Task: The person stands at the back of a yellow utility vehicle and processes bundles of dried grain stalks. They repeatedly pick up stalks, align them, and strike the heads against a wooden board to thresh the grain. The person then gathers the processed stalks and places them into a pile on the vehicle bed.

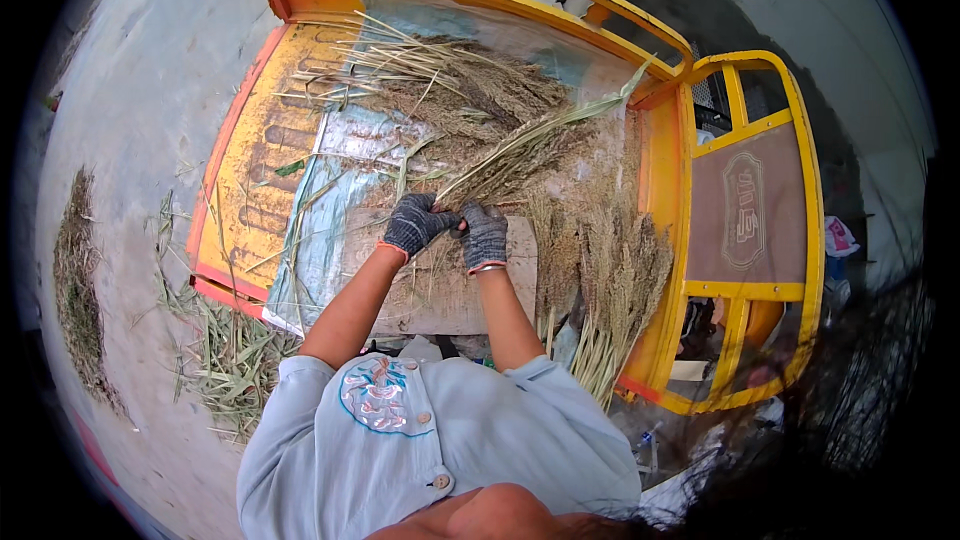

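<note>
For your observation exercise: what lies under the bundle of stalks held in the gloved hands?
Under the bundle: loose straw and a plastic sheet over the yellow cart bed. The bed beneath is covered.

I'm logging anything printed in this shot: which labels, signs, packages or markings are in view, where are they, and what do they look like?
Embossed oval emblem: on the brown panel of the yellow cart gate, right side; raised, same brown.
Faded lettering: on the orange cart bed, left of the plastic sheet; dark, worn.
Round embroidered patch: on the pale blue shirt; blue outline, red and blue stitching.
Pink-and-white package: far right, beyond the gate; small, unclear.
</note>
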A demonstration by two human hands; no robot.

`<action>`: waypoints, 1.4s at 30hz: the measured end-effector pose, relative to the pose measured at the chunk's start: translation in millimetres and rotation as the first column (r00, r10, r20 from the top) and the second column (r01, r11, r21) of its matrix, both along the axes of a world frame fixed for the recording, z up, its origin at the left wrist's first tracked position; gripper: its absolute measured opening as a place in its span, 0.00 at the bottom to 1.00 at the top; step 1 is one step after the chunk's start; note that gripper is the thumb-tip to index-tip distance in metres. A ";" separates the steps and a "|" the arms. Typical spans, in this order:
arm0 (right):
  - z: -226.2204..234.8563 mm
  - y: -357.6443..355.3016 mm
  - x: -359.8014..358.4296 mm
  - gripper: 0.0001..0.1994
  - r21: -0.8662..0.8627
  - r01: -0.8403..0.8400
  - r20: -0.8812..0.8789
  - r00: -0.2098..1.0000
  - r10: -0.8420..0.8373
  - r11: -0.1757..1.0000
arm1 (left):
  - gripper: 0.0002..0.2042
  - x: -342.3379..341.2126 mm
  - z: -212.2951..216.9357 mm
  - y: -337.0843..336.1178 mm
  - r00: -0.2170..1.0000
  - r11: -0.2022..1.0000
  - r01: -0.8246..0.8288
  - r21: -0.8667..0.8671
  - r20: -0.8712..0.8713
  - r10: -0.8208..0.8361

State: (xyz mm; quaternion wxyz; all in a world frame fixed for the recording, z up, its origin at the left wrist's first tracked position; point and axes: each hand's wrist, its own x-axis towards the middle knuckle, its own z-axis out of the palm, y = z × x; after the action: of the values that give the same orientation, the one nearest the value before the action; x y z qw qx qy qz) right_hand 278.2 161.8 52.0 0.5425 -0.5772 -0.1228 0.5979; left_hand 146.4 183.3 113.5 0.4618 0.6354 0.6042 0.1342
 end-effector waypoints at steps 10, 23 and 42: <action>13.1 -56.0 -0.2 0.05 -0.027 -0.045 -0.044 0.998 0.043 0.999 | 0.13 4.7 -46.5 -55.7 0.990 0.953 -0.138 0.269 0.018 0.138; -8.0 -67.0 39.8 0.11 -0.093 0.111 -0.002 0.994 -0.111 0.990 | 0.04 -130.2 -55.0 -107.1 0.591 0.694 -0.719 -0.025 0.505 0.630; 63.5 -82.1 -51.5 0.06 0.166 -0.289 0.038 0.957 0.286 0.943 | 0.11 -85.4 18.5 -174.8 0.912 0.927 -0.343 -0.154 0.183 0.368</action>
State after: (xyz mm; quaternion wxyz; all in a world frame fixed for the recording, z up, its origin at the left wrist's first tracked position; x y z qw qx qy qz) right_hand 226.6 79.6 115.5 0.4960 -0.5085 -0.2599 0.6541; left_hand 60.9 8.5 132.0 0.5271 0.4687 0.6649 0.2455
